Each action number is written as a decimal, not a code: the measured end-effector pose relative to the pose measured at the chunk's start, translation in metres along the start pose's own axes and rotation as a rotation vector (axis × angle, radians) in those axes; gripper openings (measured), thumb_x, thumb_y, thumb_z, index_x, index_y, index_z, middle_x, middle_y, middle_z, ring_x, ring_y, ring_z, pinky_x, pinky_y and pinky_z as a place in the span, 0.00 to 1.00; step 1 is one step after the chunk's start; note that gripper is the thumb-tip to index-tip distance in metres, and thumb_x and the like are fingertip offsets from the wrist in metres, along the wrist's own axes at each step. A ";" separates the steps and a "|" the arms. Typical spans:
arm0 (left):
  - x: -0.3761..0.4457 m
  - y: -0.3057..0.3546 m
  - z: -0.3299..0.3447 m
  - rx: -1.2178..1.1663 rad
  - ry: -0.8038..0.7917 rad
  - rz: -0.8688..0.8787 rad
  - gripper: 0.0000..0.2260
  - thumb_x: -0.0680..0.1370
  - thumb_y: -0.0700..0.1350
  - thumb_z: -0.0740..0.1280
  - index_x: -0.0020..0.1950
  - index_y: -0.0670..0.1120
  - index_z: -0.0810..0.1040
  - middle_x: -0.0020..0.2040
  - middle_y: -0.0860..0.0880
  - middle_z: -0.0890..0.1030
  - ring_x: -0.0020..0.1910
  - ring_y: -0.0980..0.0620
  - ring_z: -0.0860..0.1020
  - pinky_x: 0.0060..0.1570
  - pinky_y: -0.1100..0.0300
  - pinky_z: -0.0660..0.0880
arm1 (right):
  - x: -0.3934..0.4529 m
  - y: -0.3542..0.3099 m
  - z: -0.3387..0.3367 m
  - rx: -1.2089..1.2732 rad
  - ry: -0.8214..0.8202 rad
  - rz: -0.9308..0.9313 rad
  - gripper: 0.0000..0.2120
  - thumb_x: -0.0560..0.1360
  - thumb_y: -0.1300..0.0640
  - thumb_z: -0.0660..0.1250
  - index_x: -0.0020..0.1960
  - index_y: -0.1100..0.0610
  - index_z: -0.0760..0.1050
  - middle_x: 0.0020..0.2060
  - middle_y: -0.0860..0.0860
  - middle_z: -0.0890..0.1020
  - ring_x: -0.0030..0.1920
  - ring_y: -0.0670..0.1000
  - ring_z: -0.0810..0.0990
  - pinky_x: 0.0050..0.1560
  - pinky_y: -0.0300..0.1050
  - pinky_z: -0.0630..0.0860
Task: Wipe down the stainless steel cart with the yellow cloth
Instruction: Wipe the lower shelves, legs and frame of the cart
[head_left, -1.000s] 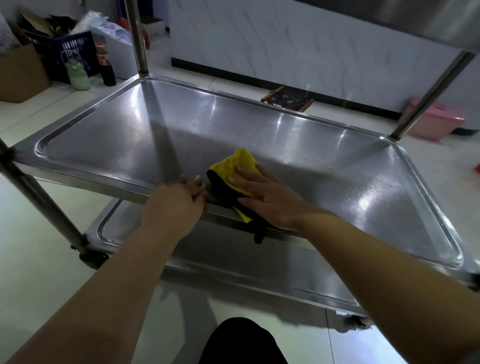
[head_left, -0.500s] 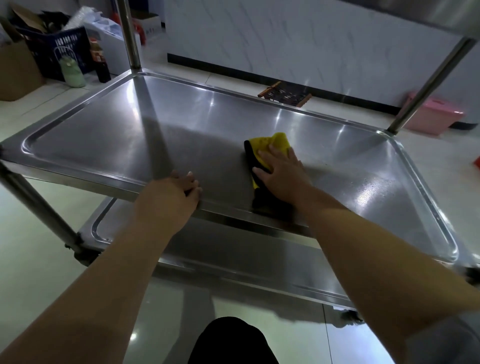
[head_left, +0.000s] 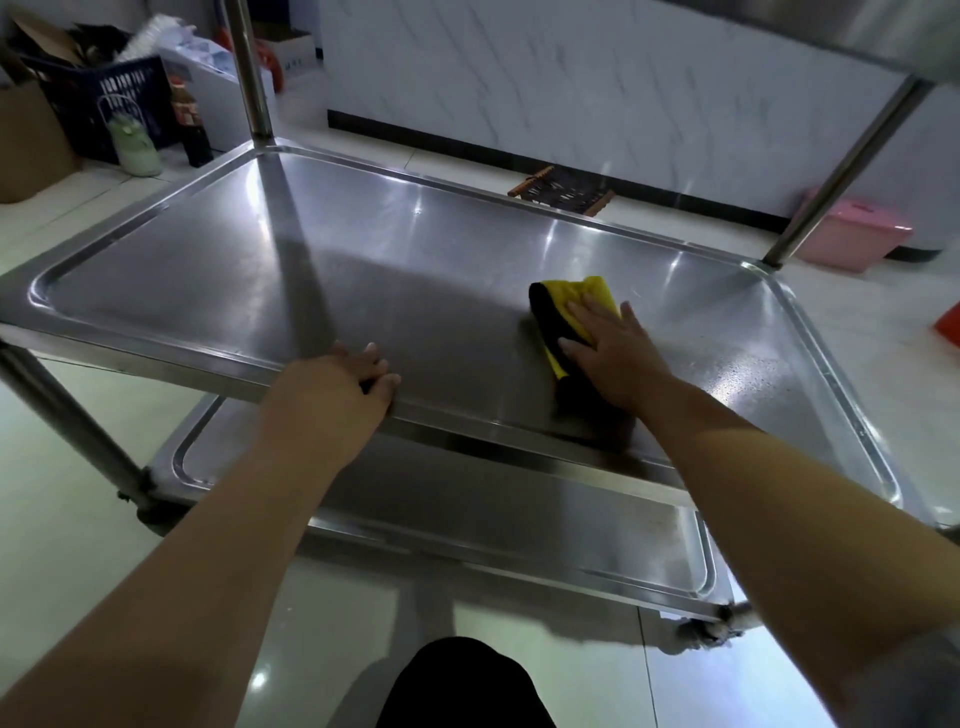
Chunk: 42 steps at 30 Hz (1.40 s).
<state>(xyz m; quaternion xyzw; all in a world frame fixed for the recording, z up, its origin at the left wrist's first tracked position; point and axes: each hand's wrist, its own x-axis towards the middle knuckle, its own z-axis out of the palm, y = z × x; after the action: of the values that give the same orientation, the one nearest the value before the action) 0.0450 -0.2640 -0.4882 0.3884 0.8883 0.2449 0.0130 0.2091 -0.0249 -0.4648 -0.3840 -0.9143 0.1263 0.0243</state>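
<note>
A pink box is sitting on the floor at two o'clock. At eleven o'clock a dark bottle and a pale green jar are standing before a blue crate, a cardboard box lying beside it.

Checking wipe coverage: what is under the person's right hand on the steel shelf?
The right hand presses flat on a folded yellow cloth with a black edge, which lies on the stainless steel cart. The shelf surface beneath the cloth is covered.
</note>
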 end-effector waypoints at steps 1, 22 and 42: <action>-0.001 0.001 0.000 0.005 0.004 0.008 0.14 0.79 0.53 0.61 0.60 0.52 0.79 0.67 0.54 0.74 0.68 0.52 0.69 0.63 0.59 0.65 | 0.002 -0.003 0.002 -0.025 0.007 0.030 0.27 0.81 0.45 0.55 0.77 0.45 0.51 0.77 0.44 0.48 0.77 0.55 0.43 0.75 0.56 0.45; -0.006 0.003 0.003 -0.075 0.078 -0.019 0.13 0.79 0.51 0.63 0.60 0.50 0.80 0.64 0.54 0.77 0.68 0.52 0.70 0.65 0.57 0.65 | 0.009 -0.005 -0.002 -0.067 0.065 0.057 0.26 0.80 0.48 0.55 0.77 0.52 0.55 0.76 0.50 0.56 0.74 0.58 0.56 0.71 0.53 0.55; -0.011 0.028 -0.005 -0.025 0.016 -0.041 0.12 0.78 0.50 0.62 0.54 0.48 0.82 0.58 0.44 0.80 0.58 0.40 0.76 0.58 0.50 0.73 | -0.010 0.010 0.002 -0.023 0.037 0.019 0.28 0.81 0.46 0.54 0.78 0.49 0.50 0.78 0.47 0.49 0.77 0.55 0.46 0.75 0.51 0.46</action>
<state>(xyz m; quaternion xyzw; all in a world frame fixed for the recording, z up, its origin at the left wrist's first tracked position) 0.0710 -0.2575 -0.4735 0.3677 0.8930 0.2590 0.0156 0.2229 -0.0257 -0.4684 -0.3953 -0.9114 0.1089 0.0355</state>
